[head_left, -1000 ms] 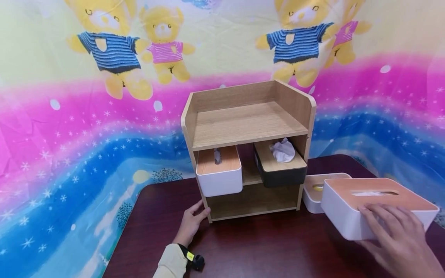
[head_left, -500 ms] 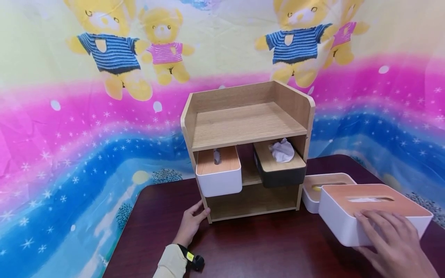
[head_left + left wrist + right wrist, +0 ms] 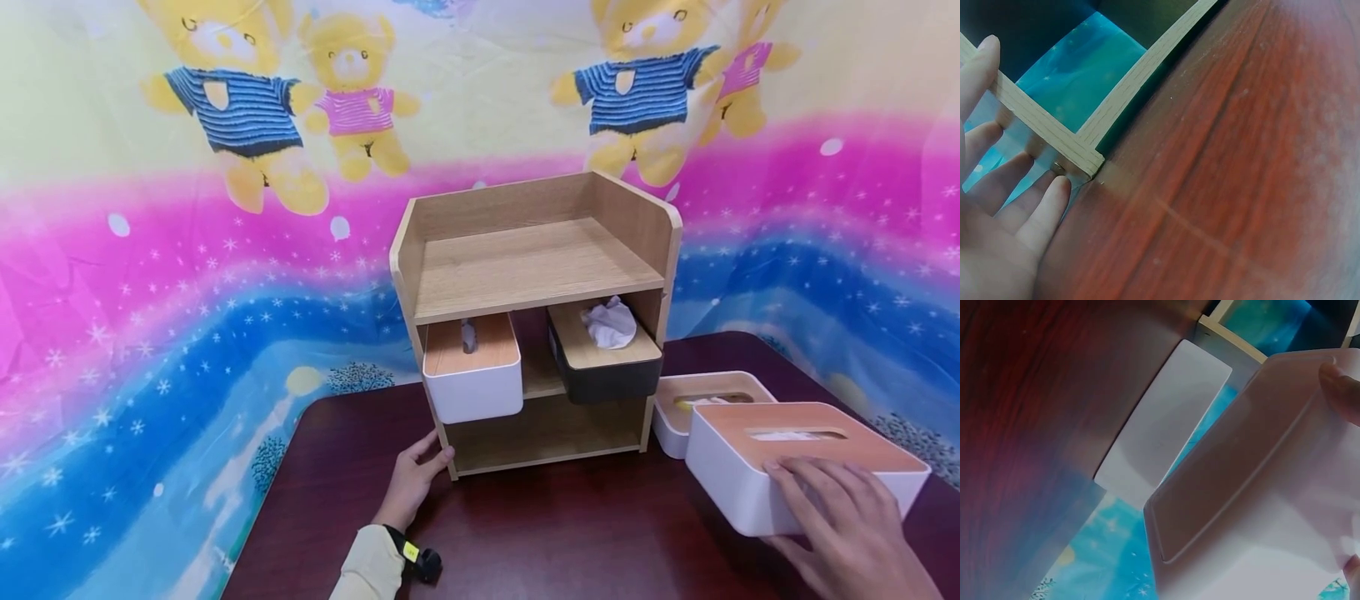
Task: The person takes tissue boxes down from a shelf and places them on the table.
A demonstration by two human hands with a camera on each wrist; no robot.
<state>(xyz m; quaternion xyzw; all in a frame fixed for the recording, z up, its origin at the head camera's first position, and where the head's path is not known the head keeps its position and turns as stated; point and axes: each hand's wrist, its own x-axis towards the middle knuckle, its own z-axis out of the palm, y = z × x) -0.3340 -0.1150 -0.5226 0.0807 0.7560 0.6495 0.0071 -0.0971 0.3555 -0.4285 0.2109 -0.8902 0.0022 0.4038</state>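
Note:
A small wooden desktop shelf [image 3: 536, 267] stands on the table. At its lower left corner my left hand [image 3: 415, 482] holds the side panel, thumb [image 3: 982, 69] at the front edge and fingers along the outer face. My right hand [image 3: 847, 521] grips a white tissue box [image 3: 735, 479] with a wood-look lid and a slot showing white tissue. This box hangs above the table at the right, its underside visible in the right wrist view. Behind it sits another white tissue box [image 3: 671, 421], partly hidden, on the table beside the shelf.
The middle level holds a white tissue box [image 3: 480, 392] at left and a black one [image 3: 615, 383] with tissue sticking out at right, both jutting past the front. A bottom compartment [image 3: 547, 437] lies below. The dark red table [image 3: 555, 533] meets a bear-print cloth [image 3: 187, 333] behind.
My right hand has lowered the held tissue box slightly and brought it a little left, uncovering more of the box behind. My left hand has stayed on the shelf.

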